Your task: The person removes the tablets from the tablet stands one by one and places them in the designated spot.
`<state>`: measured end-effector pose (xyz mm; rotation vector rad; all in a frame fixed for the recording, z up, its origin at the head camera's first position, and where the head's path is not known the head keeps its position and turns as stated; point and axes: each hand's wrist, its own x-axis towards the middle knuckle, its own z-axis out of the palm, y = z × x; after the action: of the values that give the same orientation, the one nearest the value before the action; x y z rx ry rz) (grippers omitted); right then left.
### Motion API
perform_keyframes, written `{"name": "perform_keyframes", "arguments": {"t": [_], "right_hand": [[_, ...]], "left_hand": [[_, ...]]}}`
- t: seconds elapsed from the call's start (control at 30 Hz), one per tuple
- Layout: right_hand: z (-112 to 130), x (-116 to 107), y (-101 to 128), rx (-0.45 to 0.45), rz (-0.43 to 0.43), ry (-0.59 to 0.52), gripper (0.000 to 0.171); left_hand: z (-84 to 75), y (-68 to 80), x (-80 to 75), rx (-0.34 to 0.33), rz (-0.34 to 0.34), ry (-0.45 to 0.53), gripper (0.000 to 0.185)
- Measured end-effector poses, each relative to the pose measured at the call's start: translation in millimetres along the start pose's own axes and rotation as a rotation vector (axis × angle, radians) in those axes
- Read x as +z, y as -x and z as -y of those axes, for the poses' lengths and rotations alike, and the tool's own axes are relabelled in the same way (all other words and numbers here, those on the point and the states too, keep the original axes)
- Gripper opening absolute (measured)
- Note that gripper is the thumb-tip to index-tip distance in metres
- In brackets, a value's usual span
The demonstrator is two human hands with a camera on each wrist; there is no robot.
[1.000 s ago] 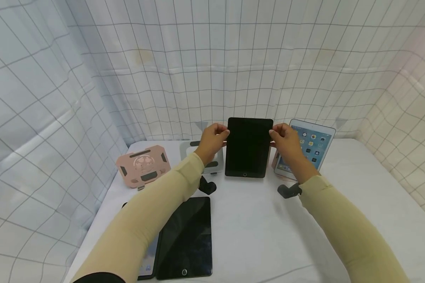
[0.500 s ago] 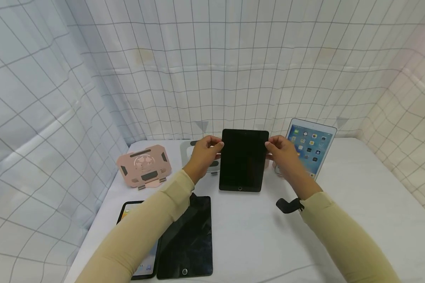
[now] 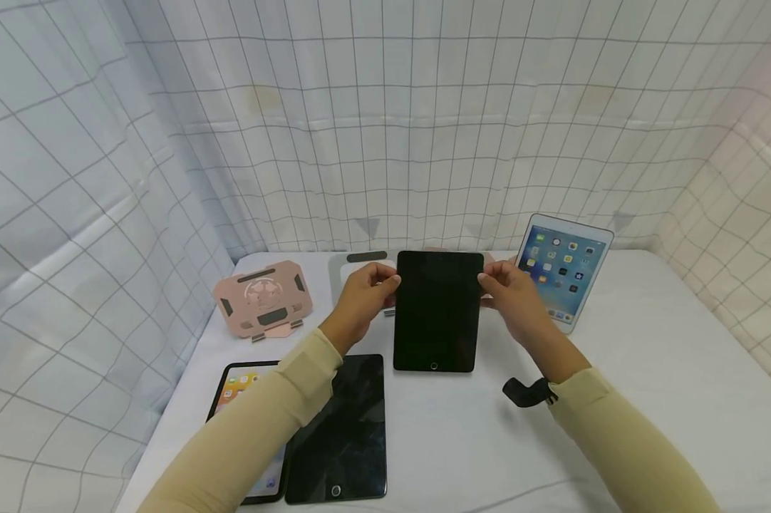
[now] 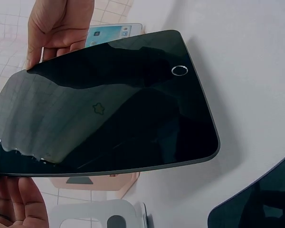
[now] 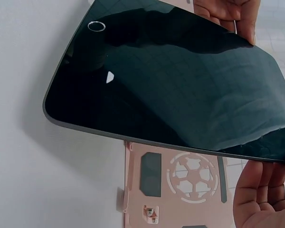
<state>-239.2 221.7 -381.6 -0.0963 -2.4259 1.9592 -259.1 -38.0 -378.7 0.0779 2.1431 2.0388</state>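
Note:
My left hand (image 3: 363,299) and right hand (image 3: 516,303) pinch the upper side edges of a black tablet (image 3: 438,313). It is held upright with its dark screen toward me and its home button at the bottom. Shadows in both wrist views show its lower end off the table. Behind it stands a pink tablet stand (image 5: 173,213) with a football cutout, mostly hidden in the head view. A white tablet (image 3: 565,267) with a lit home screen leans back beside my right hand. Behind my left hand is a grey stand (image 3: 336,281), partly covered.
Another pink stand (image 3: 261,299) stands at the back left. A larger black tablet (image 3: 343,442) lies flat at the front left. Next to it is a black-rimmed tablet (image 3: 271,481) with a lit screen, partly under my left forearm. Grid-patterned white cloth (image 3: 437,128) hangs around the table.
Both hands have brought the black tablet down and toward me, slightly to the left, away from the stands. More of the white tablet and of the front-left lit tablet now shows.

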Motion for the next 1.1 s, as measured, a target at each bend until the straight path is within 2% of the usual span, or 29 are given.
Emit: {"name": "perform_keyframes", "arguments": {"t": [0.13,0.53,1.1], "right_hand": [[-1,2,3,0.006,0.022,-0.008,0.024],[-6,13,12,0.054,0.063,-0.058,0.018],[-17,18,18,0.061,0.087,0.005,0.022]], "left_hand": [[3.0,5.5,-1.1,-0.003,-0.012,-0.010,0.018],[16.9,18.7,-10.9,-0.011,-0.004,0.052,0.021],[30.7,30.2,-15.3,-0.041,0.012,0.051,0.021]]}}
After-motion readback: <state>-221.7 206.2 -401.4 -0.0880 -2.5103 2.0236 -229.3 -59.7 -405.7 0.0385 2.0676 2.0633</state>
